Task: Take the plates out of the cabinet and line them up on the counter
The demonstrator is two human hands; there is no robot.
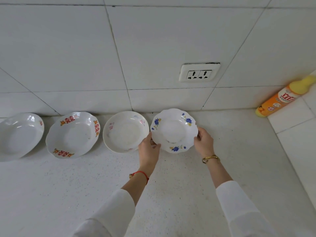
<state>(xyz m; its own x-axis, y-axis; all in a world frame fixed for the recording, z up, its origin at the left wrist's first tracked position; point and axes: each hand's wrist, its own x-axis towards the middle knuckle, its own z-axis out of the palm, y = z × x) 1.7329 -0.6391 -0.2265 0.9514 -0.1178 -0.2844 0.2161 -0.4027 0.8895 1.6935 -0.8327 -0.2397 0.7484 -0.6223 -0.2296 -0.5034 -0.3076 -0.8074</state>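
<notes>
both hands, left and right, fingers clamped on blue-flowered plate beside 3 plates on counter.

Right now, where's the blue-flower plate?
Head view, right end of the row: blue-flower plate held between left hand and right hand, beside the pink-flower plate, below the wall socket.

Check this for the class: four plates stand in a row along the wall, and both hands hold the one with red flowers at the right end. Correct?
Not quite. In the head view the plate held by the left hand and right hand has blue flowers, not red. The rest stands.
</notes>
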